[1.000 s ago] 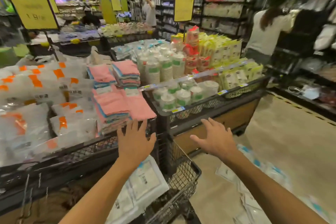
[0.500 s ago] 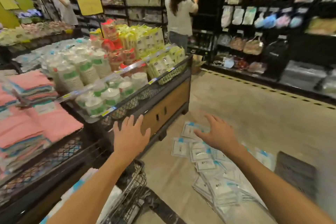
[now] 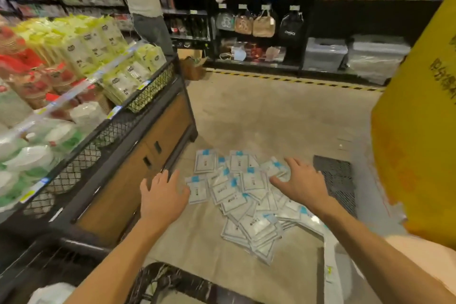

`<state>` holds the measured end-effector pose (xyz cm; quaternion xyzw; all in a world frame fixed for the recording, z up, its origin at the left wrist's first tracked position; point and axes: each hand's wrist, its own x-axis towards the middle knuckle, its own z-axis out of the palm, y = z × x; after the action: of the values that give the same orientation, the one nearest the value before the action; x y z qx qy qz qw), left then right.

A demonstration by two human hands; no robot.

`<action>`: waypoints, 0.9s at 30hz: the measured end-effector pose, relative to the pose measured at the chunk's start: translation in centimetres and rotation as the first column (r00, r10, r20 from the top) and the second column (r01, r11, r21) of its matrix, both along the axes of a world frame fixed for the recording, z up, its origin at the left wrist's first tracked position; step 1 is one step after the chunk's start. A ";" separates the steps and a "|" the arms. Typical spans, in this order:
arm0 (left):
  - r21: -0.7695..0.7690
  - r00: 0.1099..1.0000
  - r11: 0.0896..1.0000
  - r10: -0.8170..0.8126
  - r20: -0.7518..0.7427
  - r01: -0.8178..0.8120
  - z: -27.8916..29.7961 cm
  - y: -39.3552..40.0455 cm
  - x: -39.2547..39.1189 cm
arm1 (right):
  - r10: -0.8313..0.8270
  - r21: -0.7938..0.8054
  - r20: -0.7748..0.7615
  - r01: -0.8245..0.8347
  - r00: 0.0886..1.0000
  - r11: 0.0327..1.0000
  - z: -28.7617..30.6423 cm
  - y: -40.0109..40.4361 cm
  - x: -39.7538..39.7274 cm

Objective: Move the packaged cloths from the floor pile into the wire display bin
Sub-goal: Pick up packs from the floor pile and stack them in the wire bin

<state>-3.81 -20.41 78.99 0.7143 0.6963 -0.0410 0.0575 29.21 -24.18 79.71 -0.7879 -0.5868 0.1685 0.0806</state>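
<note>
A loose pile of packaged cloths (image 3: 243, 201), flat white packs with blue labels, lies on the beige floor in front of me. My left hand (image 3: 161, 196) hovers at the pile's left edge with fingers spread, holding nothing. Over the pile's right side my right hand (image 3: 302, 184) is stretched out, palm down and fingers straight. Whether either hand touches a pack I cannot tell. The dark rim of the wire display bin (image 3: 172, 279) shows at the bottom, with a white pack (image 3: 53, 294) in it at the lower left.
A wood-fronted display stand (image 3: 138, 163) with mesh trays of goods runs along the left. A black floor grate (image 3: 339, 182) lies right of the pile. A yellow sign (image 3: 419, 131) hangs close on the right. A person (image 3: 145, 0) stands at the far shelves.
My view swung right and down from the display stands to the floor pile. Both hands moved with it, from above the bin toward the packs, staying spread and holding nothing.
</note>
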 end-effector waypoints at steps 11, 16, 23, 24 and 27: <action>-0.162 0.989 0.976 -0.149 -0.003 0.147 -9.2 10.5 1.4 | -0.227 -0.163 0.047 0.232 0.973 0.959 -5.6 2.5 2.1; -0.190 0.968 0.950 -0.248 0.034 0.249 -12.2 16.5 2.2 | -0.302 -0.172 0.073 0.310 0.951 0.935 -7.1 6.3 1.1; -0.303 0.957 0.908 -0.274 0.090 0.289 -20.8 21.1 3.4 | -0.330 -0.279 0.080 0.339 0.941 0.899 -14.3 10.9 0.6; -0.305 0.956 0.906 -0.274 0.107 0.294 -22.7 21.3 3.6 | -0.330 -0.301 0.075 0.337 0.941 0.892 -16.3 11.5 0.7; -0.327 0.960 0.903 -0.261 0.098 0.279 -29.6 21.6 4.3 | -0.327 -0.352 0.077 0.333 0.942 0.875 -23.4 13.2 1.4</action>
<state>0.48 1.21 49.38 0.7841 0.5715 -0.1487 0.1908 30.61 -10.95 56.34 -0.8788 -0.4036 0.2510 -0.0418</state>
